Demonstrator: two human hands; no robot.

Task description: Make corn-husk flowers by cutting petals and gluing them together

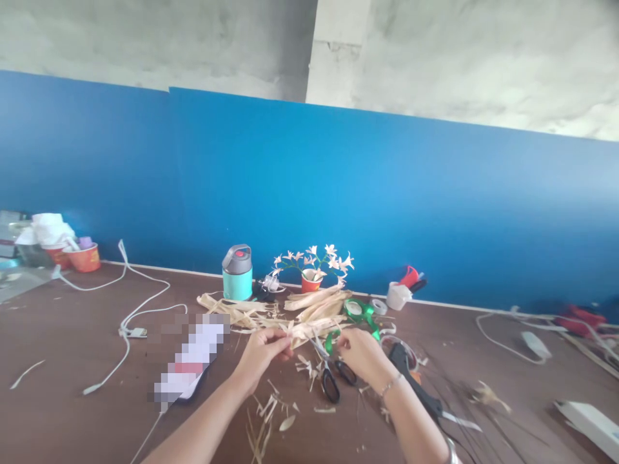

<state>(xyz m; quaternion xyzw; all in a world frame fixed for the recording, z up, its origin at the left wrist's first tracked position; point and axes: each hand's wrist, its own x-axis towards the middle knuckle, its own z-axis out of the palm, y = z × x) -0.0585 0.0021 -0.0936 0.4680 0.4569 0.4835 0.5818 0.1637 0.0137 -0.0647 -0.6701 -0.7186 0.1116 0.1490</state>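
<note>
My left hand (265, 353) is closed in a pinch, thumb against fingers, on what looks like a small pale husk flower (291, 327); its details blur into the dried husks behind. Across from it, my right hand (362, 353) has its fingers curled together at a strip of green ribbon (331, 341). Black-handled scissors (331, 385) lie on the table between the hands, blades pointing away. Pale dried husks (319, 306) are heaped just beyond. Behind them, a red paper cup (311, 281) holds several pale flowers (333, 258) on green stems.
A turquoise flask (237, 281) stands back left, with a phone (200, 367) nearer me. White cables (128, 316) run across the left side. On the right lie a ribbon roll (354, 308), a black glue gun (416, 383) and a white cup (398, 296). Husk scraps (287, 423) litter the front.
</note>
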